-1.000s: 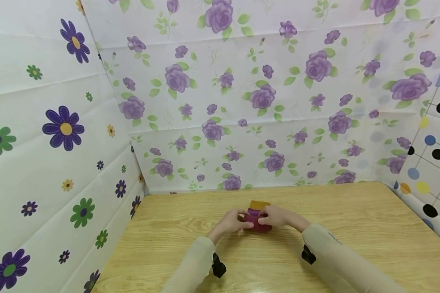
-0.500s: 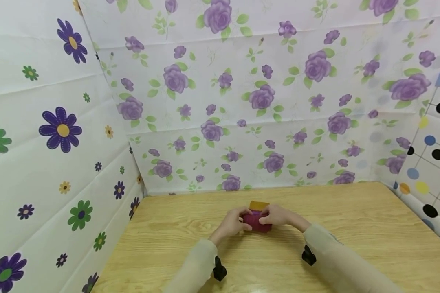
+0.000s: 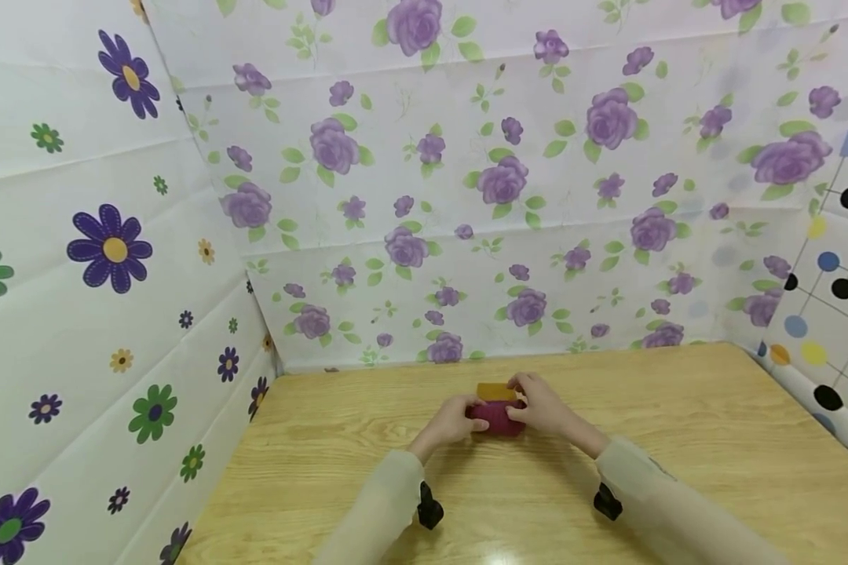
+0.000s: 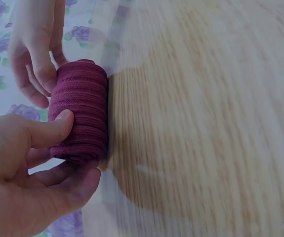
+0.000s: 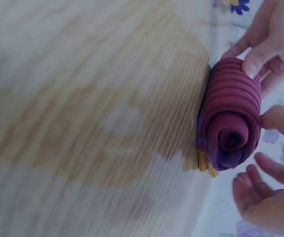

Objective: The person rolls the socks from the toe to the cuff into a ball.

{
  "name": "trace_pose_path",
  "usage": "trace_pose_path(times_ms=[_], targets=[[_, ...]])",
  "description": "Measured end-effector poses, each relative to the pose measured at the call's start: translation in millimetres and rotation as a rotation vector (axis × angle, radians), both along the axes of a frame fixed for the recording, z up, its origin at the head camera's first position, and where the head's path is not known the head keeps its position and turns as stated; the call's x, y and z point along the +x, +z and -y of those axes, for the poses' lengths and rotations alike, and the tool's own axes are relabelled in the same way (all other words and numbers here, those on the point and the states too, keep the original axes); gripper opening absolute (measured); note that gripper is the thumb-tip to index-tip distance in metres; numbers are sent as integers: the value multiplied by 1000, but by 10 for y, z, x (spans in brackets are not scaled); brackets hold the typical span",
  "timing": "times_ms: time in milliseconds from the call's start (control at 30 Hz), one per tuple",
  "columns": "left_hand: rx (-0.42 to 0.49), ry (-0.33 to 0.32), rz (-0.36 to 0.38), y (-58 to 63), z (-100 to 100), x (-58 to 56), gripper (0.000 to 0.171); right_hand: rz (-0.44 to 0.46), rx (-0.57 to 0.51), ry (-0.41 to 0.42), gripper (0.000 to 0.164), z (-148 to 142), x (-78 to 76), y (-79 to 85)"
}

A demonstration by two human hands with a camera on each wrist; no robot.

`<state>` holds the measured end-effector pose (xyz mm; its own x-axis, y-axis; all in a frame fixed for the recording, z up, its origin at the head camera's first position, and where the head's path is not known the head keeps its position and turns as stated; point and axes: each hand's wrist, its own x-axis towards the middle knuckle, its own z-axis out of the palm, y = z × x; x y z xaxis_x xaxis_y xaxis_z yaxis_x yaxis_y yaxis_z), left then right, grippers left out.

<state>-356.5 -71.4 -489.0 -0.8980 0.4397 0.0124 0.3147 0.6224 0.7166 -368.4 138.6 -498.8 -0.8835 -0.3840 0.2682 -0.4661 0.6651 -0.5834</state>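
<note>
A roll of ribbed maroon cloth [image 3: 498, 420] lies on the wooden table, in front of both forearms' reach. Its coiled end shows in the right wrist view, with a purple layer [image 5: 222, 159] wound in. From beneath its far side sticks out a flat orange strip of cloth [image 3: 495, 390]. My left hand [image 3: 450, 424] grips the roll's left end, thumb on the ribbed side and fingers round the end. At the other end is my right hand [image 3: 542, 404], its thumb touching the roll and its other fingers spread apart, near the orange strip.
The wooden table [image 3: 346, 471] reaches back to a wall sheet with purple roses [image 3: 502, 184]. A daisy-print sheet [image 3: 198, 377] borders it on the left, a dotted sheet [image 3: 820, 314] on the right. Black wrist cameras [image 3: 429, 506] sit under the sleeves.
The maroon cloth has rolled over the purple band that showed before the orange strip. My right hand has lifted its fingers from the roll and shifted away toward the back.
</note>
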Motion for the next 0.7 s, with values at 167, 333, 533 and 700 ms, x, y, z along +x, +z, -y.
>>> trace_pose_path(times_ms=[167, 333, 533, 700], targets=[[8, -5, 52, 49, -29, -30, 27, -172, 103, 73, 26, -14, 57, 18], [-10, -19, 114, 111, -26, -46, 23, -191, 195, 133, 37, -18, 100, 54], [-21, -33, 173, 122, -22, -66, 22, -208, 231, 151, 41, -4, 96, 31], [30, -16, 242, 115, -24, -73, 25, -191, 204, 149, 38, -2, 82, 3]])
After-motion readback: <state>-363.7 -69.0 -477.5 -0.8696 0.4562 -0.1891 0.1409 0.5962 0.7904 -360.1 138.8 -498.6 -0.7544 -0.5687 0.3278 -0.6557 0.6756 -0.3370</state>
